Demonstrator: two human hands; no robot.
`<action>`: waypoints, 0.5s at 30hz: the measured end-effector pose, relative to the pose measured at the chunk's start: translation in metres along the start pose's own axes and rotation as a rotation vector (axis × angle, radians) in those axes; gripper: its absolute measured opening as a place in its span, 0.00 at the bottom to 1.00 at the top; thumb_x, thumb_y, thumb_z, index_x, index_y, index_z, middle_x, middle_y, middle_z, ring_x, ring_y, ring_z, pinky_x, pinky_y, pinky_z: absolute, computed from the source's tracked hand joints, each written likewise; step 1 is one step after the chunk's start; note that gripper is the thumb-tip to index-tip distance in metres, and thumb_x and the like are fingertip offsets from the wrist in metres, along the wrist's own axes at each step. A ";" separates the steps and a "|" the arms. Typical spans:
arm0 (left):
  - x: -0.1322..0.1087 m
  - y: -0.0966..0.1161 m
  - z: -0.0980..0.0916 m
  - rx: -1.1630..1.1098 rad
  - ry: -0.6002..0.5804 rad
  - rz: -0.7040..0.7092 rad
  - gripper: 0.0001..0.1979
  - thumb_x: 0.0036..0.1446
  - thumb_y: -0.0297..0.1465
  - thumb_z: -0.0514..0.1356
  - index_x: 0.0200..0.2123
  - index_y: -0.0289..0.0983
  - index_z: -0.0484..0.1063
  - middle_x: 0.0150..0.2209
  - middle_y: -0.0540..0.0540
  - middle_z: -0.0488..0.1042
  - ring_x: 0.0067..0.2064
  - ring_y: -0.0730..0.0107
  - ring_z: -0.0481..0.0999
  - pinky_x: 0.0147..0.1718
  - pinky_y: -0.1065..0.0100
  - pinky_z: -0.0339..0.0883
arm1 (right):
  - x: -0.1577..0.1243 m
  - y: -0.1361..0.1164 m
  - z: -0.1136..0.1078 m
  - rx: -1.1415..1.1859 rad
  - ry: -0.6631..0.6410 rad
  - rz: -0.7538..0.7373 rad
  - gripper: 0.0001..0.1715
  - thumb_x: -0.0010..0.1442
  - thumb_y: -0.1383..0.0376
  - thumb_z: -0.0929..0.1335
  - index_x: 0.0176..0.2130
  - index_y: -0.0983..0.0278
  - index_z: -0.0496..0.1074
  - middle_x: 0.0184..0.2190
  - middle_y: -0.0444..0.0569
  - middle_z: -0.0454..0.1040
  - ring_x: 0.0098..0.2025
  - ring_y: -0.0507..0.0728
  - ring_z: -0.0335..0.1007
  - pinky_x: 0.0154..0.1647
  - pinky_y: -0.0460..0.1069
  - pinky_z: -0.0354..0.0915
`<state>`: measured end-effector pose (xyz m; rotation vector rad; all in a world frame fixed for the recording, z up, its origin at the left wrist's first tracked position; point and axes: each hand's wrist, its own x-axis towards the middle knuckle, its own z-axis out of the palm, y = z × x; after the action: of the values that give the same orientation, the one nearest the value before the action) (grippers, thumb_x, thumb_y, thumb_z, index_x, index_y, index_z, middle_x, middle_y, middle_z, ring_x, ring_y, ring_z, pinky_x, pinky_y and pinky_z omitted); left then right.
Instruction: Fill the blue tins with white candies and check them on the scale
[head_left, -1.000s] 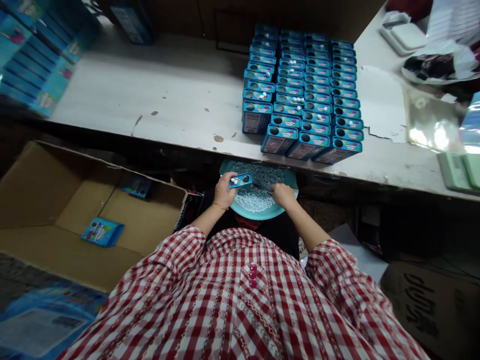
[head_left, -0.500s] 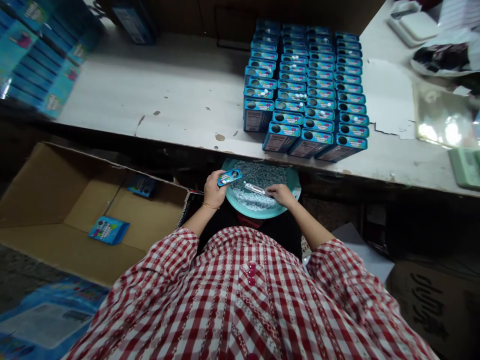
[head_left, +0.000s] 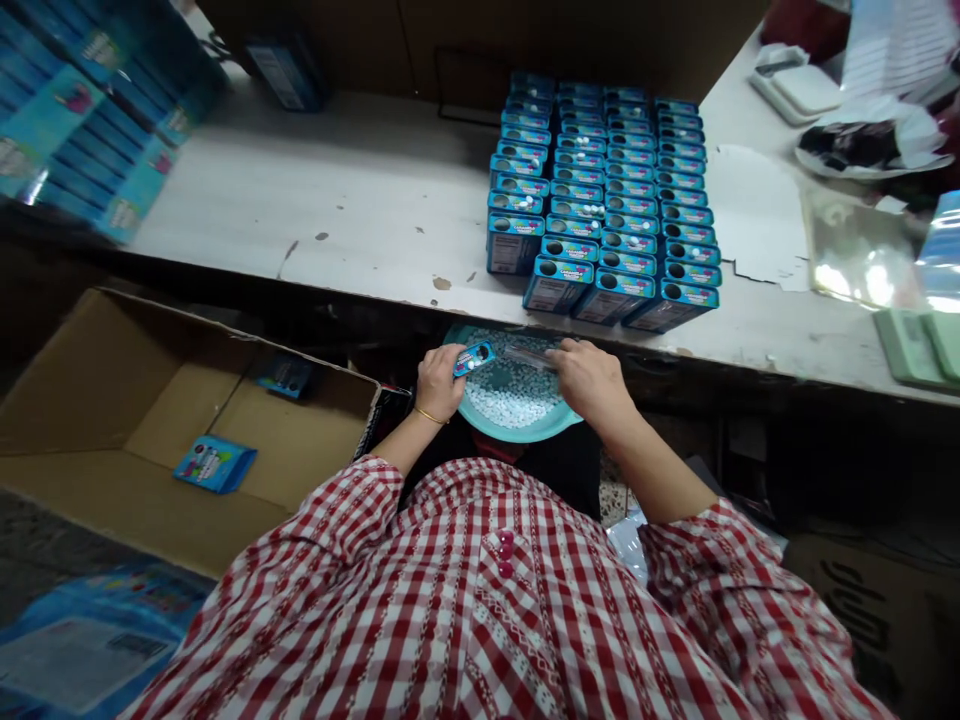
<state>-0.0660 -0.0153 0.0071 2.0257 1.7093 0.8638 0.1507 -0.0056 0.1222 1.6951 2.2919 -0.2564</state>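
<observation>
My left hand (head_left: 437, 383) is closed round a small blue box (head_left: 473, 358) and holds it over the left side of a teal bowl (head_left: 517, 425) full of small white candies (head_left: 510, 400). On the bowl's far right side my right hand (head_left: 591, 378) grips a slim metal scoop-like tool (head_left: 529, 357) whose tip points toward the box. The bowl rests on my lap, just under the table edge.
A block of several rows of open blue boxes (head_left: 600, 195) stands on the worn white table (head_left: 345, 200). To the left lies an open cardboard carton (head_left: 142, 420) holding two blue boxes. Stacked blue boxes (head_left: 82, 110) are at far left, bags and trays at far right.
My right hand has risen from the candies with the tool and moved up toward the table edge. The left hand keeps the blue box in much the same place.
</observation>
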 end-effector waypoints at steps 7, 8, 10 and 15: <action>0.001 -0.008 0.001 -0.025 0.023 -0.072 0.16 0.48 0.30 0.60 0.43 0.38 0.67 0.42 0.43 0.73 0.41 0.59 0.70 0.43 0.60 0.64 | 0.025 -0.003 0.085 0.410 -0.149 0.073 0.17 0.62 0.65 0.61 0.46 0.61 0.73 0.48 0.50 0.72 0.49 0.55 0.68 0.49 0.47 0.62; 0.000 -0.006 0.002 -0.017 0.036 -0.060 0.16 0.49 0.31 0.60 0.43 0.38 0.67 0.41 0.43 0.73 0.41 0.59 0.70 0.42 0.60 0.64 | 0.026 -0.013 0.089 0.540 -0.103 0.061 0.17 0.63 0.62 0.61 0.47 0.61 0.73 0.48 0.49 0.73 0.50 0.55 0.68 0.49 0.46 0.62; -0.003 0.003 0.001 -0.006 0.084 -0.008 0.15 0.50 0.32 0.59 0.44 0.37 0.66 0.41 0.42 0.73 0.41 0.59 0.70 0.42 0.60 0.64 | 0.028 -0.036 0.085 0.817 -0.011 0.040 0.21 0.63 0.57 0.60 0.52 0.62 0.68 0.46 0.47 0.74 0.46 0.53 0.70 0.46 0.45 0.63; 0.006 0.036 -0.016 -0.011 0.334 0.141 0.16 0.55 0.37 0.56 0.45 0.35 0.65 0.42 0.38 0.72 0.45 0.59 0.71 0.46 0.59 0.64 | 0.033 -0.082 0.029 1.047 0.278 0.084 0.28 0.60 0.48 0.60 0.51 0.64 0.61 0.46 0.51 0.71 0.45 0.54 0.68 0.46 0.46 0.63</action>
<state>-0.0480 -0.0186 0.0429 2.1079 1.7329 1.3186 0.0663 -0.0089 0.0827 2.3633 2.4204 -1.4909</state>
